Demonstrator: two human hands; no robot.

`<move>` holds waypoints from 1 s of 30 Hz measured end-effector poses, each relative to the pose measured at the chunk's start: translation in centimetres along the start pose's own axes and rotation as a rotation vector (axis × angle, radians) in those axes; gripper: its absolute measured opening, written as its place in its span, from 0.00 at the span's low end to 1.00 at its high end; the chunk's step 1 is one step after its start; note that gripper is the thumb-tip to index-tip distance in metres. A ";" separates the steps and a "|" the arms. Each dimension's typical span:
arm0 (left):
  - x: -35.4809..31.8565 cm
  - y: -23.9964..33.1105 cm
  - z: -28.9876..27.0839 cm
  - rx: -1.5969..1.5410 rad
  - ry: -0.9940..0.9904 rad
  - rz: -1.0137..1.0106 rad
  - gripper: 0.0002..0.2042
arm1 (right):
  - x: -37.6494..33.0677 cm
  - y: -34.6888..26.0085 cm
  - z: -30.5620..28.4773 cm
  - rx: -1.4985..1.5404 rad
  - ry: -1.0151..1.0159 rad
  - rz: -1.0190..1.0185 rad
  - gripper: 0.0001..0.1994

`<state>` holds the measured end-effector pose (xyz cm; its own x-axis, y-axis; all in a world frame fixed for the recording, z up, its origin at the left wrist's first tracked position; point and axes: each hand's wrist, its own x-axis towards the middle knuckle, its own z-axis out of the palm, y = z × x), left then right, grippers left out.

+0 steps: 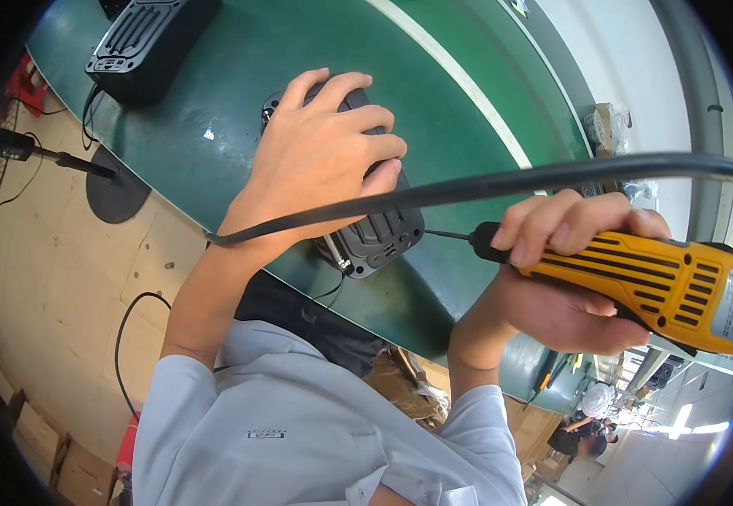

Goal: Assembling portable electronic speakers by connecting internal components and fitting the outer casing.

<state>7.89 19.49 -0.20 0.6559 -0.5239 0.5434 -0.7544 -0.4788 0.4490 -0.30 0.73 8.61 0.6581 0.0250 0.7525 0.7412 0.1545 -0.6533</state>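
Observation:
A black portable speaker [383, 240] lies on the green table, its slotted end toward my right hand. Over its top my left hand [320, 148] is spread and curled, gripping it from above and hiding much of the body. A silver rod, like a folded antenna, runs along its near side. My right hand [552, 244] is closed around a yellow-and-black electric screwdriver [645, 282], held level. The thin screwdriver bit [447, 234] points left, its tip at a corner of the speaker's end; whether it sits in a screw is too small to tell.
A thick black cable [485, 185] arcs across in front of both arms. Another black speaker [143, 51] stands at the far left of the table [468, 110]. Several hand tools [548, 371] lie at the right. A fan stand [113, 181] is on the floor at left.

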 end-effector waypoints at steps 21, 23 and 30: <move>-0.6 0.0 -1.8 -0.006 0.059 0.051 0.08 | -0.8 -2.3 1.0 -0.008 -0.041 0.025 0.33; -0.5 0.0 -1.6 -0.017 0.052 0.053 0.08 | -0.3 -2.8 0.8 -0.114 -0.150 0.021 0.32; 0.1 0.1 -1.0 -0.037 0.012 0.024 0.08 | -0.5 -1.7 0.6 -0.152 -0.123 -0.005 0.34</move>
<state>7.90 20.10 0.58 0.6377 -0.5261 0.5626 -0.7703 -0.4400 0.4616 -1.95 1.03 9.43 0.6399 0.1470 0.7542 0.7621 0.0047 -0.6475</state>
